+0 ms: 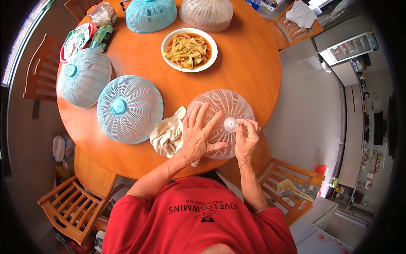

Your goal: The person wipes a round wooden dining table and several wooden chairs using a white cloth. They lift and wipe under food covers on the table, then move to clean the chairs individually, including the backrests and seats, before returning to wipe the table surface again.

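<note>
A pale, see-through plastic food cover [220, 101] with a slotted dome sits near the table's front edge. My left hand [198, 133] lies spread over the left side of the dome, fingers apart. My right hand [246, 142] pinches the round knob [230, 124] at the top of the cover between thumb and fingers. A crumpled cream cloth [168, 133] lies on the table just left of my left hand, partly against the cover. Further left stands a blue food cover [130, 109] with a knob on top.
Another blue cover [86, 78] is at the far left, beside packages in a red-rimmed basket [78, 41]. A white plate [165, 57] of cooked vegetables stands mid-table. Behind it are a blue cover [151, 16] and a clear cover [206, 15]. Wooden chairs [78, 207] surround the round table [241, 63].
</note>
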Demonstrator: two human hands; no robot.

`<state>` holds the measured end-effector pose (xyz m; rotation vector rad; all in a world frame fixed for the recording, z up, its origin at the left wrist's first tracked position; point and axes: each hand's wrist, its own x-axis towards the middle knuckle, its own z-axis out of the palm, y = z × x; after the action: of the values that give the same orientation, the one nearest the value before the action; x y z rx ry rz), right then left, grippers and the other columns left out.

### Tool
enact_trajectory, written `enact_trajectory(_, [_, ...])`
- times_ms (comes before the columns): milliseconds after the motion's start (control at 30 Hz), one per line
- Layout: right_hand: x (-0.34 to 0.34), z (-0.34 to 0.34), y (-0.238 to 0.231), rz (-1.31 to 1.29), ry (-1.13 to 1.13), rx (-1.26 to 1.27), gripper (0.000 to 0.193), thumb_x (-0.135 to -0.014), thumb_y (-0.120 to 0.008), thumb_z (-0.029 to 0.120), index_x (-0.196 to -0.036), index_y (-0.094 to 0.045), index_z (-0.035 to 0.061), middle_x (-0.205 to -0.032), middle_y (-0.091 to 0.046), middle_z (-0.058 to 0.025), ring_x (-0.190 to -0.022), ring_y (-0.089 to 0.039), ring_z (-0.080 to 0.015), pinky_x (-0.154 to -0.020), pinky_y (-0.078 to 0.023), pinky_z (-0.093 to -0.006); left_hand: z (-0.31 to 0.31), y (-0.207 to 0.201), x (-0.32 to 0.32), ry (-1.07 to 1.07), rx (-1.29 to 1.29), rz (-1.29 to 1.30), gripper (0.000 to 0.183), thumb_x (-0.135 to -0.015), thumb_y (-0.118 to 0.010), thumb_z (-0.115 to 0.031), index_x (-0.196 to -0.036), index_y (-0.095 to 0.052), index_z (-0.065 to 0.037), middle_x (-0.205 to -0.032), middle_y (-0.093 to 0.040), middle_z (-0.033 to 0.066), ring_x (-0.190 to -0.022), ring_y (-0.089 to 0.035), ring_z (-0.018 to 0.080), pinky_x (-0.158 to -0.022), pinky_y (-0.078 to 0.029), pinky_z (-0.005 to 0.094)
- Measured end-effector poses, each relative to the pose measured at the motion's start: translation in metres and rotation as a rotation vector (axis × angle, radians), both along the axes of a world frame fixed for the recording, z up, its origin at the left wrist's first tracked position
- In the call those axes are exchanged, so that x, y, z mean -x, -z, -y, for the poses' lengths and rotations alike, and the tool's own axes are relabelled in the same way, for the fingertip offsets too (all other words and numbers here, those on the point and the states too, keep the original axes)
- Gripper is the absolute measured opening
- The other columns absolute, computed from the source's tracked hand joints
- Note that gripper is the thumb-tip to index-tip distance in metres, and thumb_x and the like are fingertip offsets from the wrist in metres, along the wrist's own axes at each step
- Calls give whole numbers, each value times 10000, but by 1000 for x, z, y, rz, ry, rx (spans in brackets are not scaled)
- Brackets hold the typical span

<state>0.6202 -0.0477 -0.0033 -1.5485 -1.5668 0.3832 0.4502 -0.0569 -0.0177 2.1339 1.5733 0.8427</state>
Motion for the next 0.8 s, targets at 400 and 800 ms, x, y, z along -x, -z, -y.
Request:
enact_trajectory(400, [8,-4,-8,-117,-34,92,142,-803,-618,-57,-926,-662,-2,-800,-602,-79,-713,-592,-193,-617,-487,-283,12,13,-4,-12,-37,37,669,-712,-589,-706,-1212,-610,-263,-1467,-294,204,-1359,-242,402,-1002,-252,589])
enact_trajectory(800, [1,-20,-22,-39,-116,304,119,-785,-627,-50,-893,-662,-16,-736,-592,-84,-685,-573,-202,-592,-465,-304,12,13,-3,-15,-14,57,609,-730,-568,-709,-1164,-634,-286,-1474,-306,212,-1359,-267,408,-985,-275,624])
